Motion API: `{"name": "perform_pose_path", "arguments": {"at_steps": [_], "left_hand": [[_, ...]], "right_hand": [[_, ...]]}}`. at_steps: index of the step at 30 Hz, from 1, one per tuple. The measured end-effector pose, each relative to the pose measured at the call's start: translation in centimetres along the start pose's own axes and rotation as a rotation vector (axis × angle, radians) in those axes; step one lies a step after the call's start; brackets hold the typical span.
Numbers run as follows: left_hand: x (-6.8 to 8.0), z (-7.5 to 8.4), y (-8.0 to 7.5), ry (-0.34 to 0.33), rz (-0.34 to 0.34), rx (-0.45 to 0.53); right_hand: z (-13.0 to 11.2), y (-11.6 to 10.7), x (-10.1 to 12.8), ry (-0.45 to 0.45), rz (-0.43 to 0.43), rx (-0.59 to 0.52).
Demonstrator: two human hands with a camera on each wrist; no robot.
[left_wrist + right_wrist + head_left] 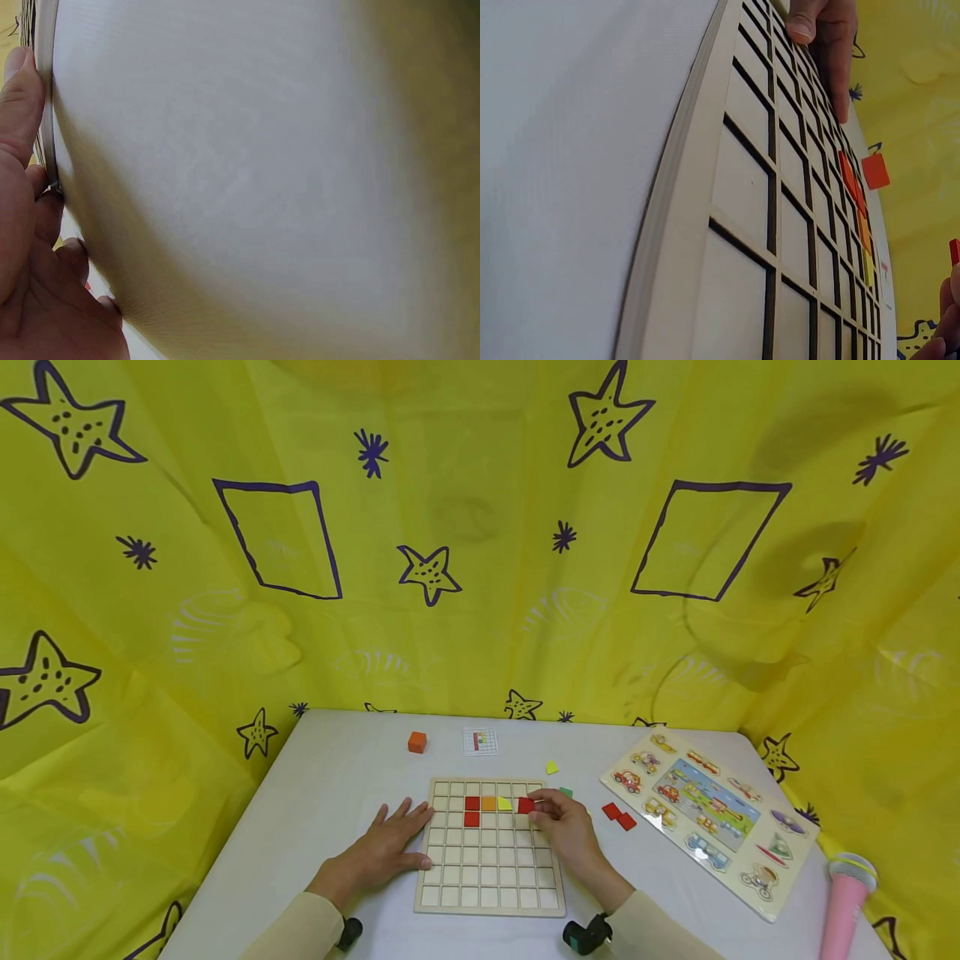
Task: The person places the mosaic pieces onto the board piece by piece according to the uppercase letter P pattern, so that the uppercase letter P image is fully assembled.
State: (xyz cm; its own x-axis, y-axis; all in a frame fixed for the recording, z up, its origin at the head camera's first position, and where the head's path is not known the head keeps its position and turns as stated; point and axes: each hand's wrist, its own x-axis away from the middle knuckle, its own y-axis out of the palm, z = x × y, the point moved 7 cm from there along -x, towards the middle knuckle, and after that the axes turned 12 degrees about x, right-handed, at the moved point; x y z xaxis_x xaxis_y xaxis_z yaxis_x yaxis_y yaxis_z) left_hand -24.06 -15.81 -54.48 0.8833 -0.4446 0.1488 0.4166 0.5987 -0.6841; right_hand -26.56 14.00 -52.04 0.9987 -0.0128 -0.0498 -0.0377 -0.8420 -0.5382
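Between thumb and fingers, my right hand (566, 828) pinches a red square tile (526, 806) over the upper right of a wooden grid board (461, 899). My left hand (381, 850) lies spread on the table, fingertips and thumb at the board's left edge. In the board's upper part sit a red tile (472, 803), an orange tile (489, 803) and a yellow piece (503, 805) in a row, with another red tile (472, 819) below the first. The right wrist view catches the held tile only at its right border.
Two loose red tiles (626, 821), a green piece (566, 792) and a yellow piece (552, 767) lie right of the board. Behind it are an orange-red cube (417, 742) and a pattern card (480, 742). A vehicle puzzle (731, 868) and pink microphone (842, 906) occupy the right side.
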Motion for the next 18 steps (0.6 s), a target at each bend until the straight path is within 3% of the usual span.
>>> {"name": "perform_pose_path", "arguments": {"at_steps": [18], "left_hand": [[0.0, 0.0, 0.0, -0.013, 0.002, 0.012]], "right_hand": [[-0.9, 1.9, 0.1, -0.01, -0.033, -0.047]]}}
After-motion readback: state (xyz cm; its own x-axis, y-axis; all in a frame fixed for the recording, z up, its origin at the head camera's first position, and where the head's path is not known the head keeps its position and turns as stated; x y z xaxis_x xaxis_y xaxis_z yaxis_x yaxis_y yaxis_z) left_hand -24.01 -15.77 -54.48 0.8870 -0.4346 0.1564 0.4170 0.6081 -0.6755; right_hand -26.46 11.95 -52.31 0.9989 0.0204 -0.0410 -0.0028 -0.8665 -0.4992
